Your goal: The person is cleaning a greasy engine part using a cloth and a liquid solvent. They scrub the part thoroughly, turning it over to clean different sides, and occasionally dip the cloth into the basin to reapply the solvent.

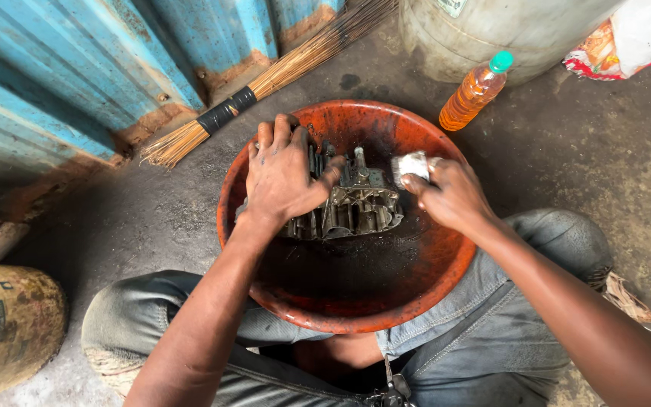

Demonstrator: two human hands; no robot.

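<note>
Two hands, one engine casting, one basin

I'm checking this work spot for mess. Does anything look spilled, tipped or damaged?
The orange-liquid bottle lies tipped on the floor, cap on, nothing spilled. The blue metal wall is rusted along its base. The left hand steadies the metal part in the basin; the right hand holds a pad.

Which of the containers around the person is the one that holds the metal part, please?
The orange basin between the knees; the bottle and the pale drum stand apart behind it.
</note>
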